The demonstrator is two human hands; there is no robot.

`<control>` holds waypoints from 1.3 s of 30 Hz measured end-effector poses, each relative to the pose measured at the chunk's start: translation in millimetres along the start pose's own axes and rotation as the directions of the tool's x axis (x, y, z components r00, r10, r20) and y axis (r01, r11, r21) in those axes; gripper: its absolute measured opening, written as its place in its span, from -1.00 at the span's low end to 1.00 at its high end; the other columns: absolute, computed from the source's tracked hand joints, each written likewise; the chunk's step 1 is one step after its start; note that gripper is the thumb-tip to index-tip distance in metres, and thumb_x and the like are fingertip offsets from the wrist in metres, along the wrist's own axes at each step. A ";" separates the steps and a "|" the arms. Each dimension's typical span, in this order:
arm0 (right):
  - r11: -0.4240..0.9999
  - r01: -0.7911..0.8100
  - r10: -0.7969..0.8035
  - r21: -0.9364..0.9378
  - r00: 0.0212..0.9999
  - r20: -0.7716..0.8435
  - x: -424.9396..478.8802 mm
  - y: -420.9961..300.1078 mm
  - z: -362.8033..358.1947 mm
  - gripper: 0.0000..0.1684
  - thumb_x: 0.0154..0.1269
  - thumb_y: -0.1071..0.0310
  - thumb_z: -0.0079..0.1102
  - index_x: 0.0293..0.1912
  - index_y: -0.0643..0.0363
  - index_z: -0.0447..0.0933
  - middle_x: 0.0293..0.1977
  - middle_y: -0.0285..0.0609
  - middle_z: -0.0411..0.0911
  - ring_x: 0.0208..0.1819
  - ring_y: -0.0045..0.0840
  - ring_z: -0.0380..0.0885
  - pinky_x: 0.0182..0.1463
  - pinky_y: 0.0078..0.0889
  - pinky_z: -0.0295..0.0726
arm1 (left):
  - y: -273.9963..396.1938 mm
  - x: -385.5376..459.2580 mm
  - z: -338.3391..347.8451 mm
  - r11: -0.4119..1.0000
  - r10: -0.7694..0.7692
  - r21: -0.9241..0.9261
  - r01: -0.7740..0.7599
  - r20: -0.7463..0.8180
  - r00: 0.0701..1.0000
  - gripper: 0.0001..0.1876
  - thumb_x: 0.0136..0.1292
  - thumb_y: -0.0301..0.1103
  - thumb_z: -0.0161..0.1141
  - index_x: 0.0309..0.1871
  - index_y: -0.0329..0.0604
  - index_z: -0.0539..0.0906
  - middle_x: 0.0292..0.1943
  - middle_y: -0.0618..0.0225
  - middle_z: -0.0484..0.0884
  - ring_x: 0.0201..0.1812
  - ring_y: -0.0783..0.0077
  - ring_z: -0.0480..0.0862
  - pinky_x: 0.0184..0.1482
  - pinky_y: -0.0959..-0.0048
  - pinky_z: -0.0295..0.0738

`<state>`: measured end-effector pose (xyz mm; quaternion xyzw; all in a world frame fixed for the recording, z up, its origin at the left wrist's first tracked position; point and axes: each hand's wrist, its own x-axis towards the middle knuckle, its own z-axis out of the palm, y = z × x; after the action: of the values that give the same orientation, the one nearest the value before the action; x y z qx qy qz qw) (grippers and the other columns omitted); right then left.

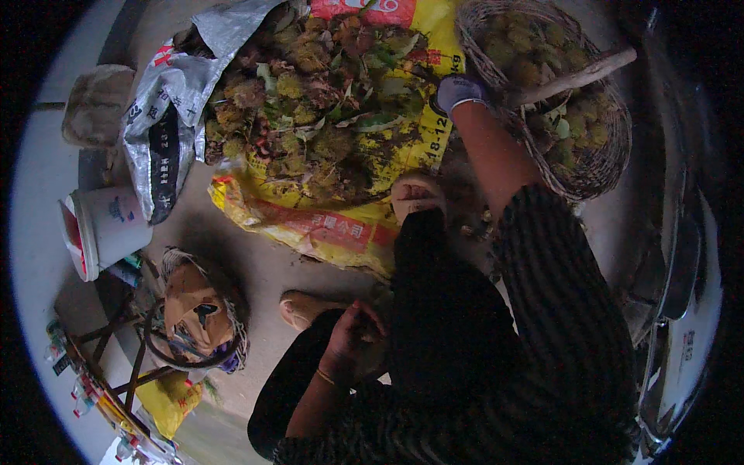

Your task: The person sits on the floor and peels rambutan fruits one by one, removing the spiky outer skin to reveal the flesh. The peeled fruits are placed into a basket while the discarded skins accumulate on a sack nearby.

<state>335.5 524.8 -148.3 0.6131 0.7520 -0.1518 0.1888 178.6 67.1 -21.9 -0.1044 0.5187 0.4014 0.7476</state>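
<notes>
My right hand (462,95), in a pale work glove, is at the right edge of a spread yellow sack (433,136), beside the wicker basket. Its fingers are hidden, and I cannot tell whether it holds anything. Across the sack lies a heap of spiny chestnut burs (308,110) mixed with green and brown leaves. A few reddish-brown nuts (263,142) show among them. My left hand (357,340) is bare and loosely curled above my left knee, away from the heap. The inside of its palm is in shadow.
A wicker basket (610,157) of burs with a thick wooden handle (581,75) stands right. Left are a silver sack (165,116), a white bucket (116,224) and a smaller basket (241,331) holding a brown bag. My shoe (415,195) touches the yellow sack.
</notes>
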 end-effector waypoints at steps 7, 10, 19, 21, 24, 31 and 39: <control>0.972 0.066 -0.065 -0.224 0.998 0.011 -8.3 24.6 13.9 -0.71 0.17 0.27 -0.07 -0.22 0.12 0.59 -0.17 0.00 0.56 -0.14 -0.16 0.55 -0.10 -0.14 0.52 | 21.1 13.9 -4.3 0.995 0.040 -0.093 -0.030 0.104 0.994 -0.49 0.29 0.15 -0.17 -0.33 -0.13 0.53 -0.45 0.25 0.60 -0.42 0.38 0.57 -0.37 0.46 0.44; 0.980 0.132 -0.144 -0.147 0.987 -0.074 -12.9 41.3 35.7 -0.71 0.17 0.25 -0.06 -0.26 0.15 0.60 -0.22 0.00 0.57 -0.16 -0.17 0.56 -0.11 -0.13 0.52 | 32.8 22.2 -2.9 0.964 0.077 -0.256 -0.065 0.037 0.996 -0.48 0.26 0.19 -0.13 -0.32 -0.13 0.54 -0.43 0.26 0.59 -0.43 0.38 0.55 -0.40 0.46 0.42; 0.998 -0.030 0.022 -0.053 0.989 -0.143 11.9 -7.3 -2.8 -0.70 0.11 0.29 -0.04 -0.26 0.17 0.61 -0.22 0.05 0.58 -0.16 -0.13 0.57 -0.16 -0.10 0.55 | 40.3 21.7 -13.1 0.969 0.180 -0.202 -0.141 0.185 0.966 -0.44 0.26 0.23 -0.16 -0.36 -0.15 0.51 -0.39 0.26 0.54 -0.44 0.42 0.50 -0.53 0.59 0.33; 0.928 0.020 -0.070 -0.371 0.990 -0.122 54.2 29.7 31.9 -0.70 0.14 0.30 -0.07 -0.24 0.18 0.60 -0.20 0.04 0.57 -0.15 -0.12 0.57 -0.12 -0.11 0.55 | 40.0 27.5 -11.9 0.965 0.130 -0.256 -0.063 0.253 0.959 -0.44 0.27 0.22 -0.17 -0.36 -0.15 0.51 -0.37 0.26 0.54 -0.41 0.42 0.50 -0.49 0.56 0.36; 0.997 0.057 -0.054 -0.042 0.995 0.082 -0.9 -11.4 -11.6 -0.65 0.17 0.25 -0.05 -0.14 0.23 0.55 -0.12 0.09 0.53 -0.08 -0.14 0.53 -0.01 -0.18 0.50 | 43.2 19.4 -15.2 0.955 0.170 -0.278 -0.107 0.214 0.962 -0.46 0.29 0.20 -0.18 -0.30 -0.14 0.53 -0.33 0.27 0.56 -0.30 0.40 0.52 -0.34 0.48 0.40; 0.537 0.788 -0.804 0.301 0.586 -0.099 -204.0 6.1 -63.9 -0.52 0.17 0.22 0.12 0.10 0.08 0.39 -0.06 -0.01 0.48 -0.06 -0.18 0.48 0.02 -0.21 0.47 | 50.1 49.5 14.7 0.899 0.157 -0.404 -0.167 -0.059 0.986 -0.55 0.30 0.13 -0.14 -0.14 -0.03 0.54 -0.21 0.35 0.56 -0.08 0.30 0.50 -0.03 0.37 0.36; 0.631 0.776 -0.762 -0.028 0.611 -0.215 -182.9 11.1 -60.0 -0.52 0.12 0.29 0.03 0.09 0.09 0.37 -0.36 -0.02 0.51 -0.33 -0.23 0.54 -0.27 -0.22 0.53 | 73.8 80.4 25.9 0.855 0.379 -0.497 -0.148 0.403 0.833 -0.69 0.25 0.01 0.01 -0.19 -0.01 0.51 -0.19 0.28 0.52 -0.26 0.30 0.47 -0.41 0.44 0.42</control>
<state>372.9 396.5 -9.3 0.2498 0.9516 -0.1789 0.0056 155.5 169.9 -60.4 -0.0937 0.2169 0.6242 0.7447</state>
